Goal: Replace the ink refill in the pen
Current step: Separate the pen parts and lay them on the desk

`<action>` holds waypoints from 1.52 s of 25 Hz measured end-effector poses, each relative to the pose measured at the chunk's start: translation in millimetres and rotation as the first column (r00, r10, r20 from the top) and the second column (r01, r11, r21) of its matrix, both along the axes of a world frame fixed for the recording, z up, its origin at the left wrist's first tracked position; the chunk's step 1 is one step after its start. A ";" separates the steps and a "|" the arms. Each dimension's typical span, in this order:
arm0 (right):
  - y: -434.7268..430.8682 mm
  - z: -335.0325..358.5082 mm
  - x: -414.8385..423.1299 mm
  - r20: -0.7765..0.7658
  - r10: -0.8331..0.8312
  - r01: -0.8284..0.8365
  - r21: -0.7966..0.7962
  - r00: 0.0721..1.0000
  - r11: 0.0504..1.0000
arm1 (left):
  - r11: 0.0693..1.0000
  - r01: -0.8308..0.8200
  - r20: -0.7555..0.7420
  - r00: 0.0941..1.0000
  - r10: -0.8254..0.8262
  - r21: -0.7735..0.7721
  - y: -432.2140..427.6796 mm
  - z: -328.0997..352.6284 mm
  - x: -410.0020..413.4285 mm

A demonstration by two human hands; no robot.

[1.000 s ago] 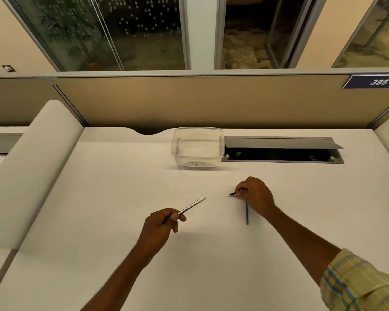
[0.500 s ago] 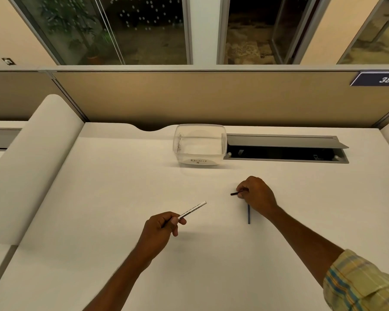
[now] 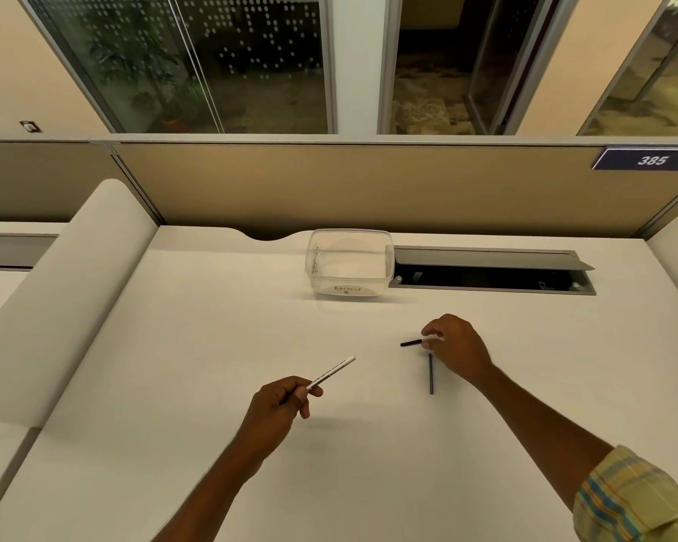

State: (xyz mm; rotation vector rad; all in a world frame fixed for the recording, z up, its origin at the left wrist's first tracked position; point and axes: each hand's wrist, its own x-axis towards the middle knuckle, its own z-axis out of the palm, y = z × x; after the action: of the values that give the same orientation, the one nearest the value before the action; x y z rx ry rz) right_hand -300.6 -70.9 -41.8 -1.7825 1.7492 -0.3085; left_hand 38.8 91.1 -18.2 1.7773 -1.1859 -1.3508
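A white desk [image 3: 173, 385] fills the scene, with a clear plastic container [image 3: 348, 264] at its far middle, beside an open cable tray [image 3: 490, 271] to the right. The left hand [image 3: 276, 404] is closed around the white pen barrel [image 3: 331, 371], which points far and right above the desk. The right hand [image 3: 455, 346], further right, pinches a short black piece [image 3: 411, 342] at its fingertips. Just near of it, a thin dark refill [image 3: 431, 373] lies on the desk.
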 end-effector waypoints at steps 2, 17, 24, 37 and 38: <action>10.0 3.4 -1.0 0.050 -0.061 0.064 -0.059 0.997 0.996 | 1.000 0.000 -0.028 1.000 0.001 0.009 4.8 1.1 1.5; 107.9 19.8 -29.8 0.207 -0.182 0.147 0.177 0.961 0.973 | 0.945 -0.294 0.077 0.949 0.306 -0.141 12.0 15.8 -6.9; 128.4 19.4 -37.0 0.214 -0.215 0.173 0.198 0.953 0.965 | 0.911 -0.305 0.104 0.933 0.344 -0.278 -4.7 16.6 -17.9; 131.6 17.3 -28.4 0.219 -0.215 0.167 0.220 0.952 0.961 | 0.956 0.067 0.431 0.900 0.066 -0.287 -35.2 -5.7 -37.9; 130.4 16.2 -28.1 0.220 -0.213 0.164 0.222 0.952 0.961 | 0.954 0.066 0.432 0.899 0.069 -0.292 -37.3 -5.2 -38.3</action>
State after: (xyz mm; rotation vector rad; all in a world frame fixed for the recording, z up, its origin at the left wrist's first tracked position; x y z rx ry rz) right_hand -328.7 59.5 -25.6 -1.3755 1.7113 -0.3961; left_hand 0.6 53.8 -23.4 1.9031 -1.5317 -0.7252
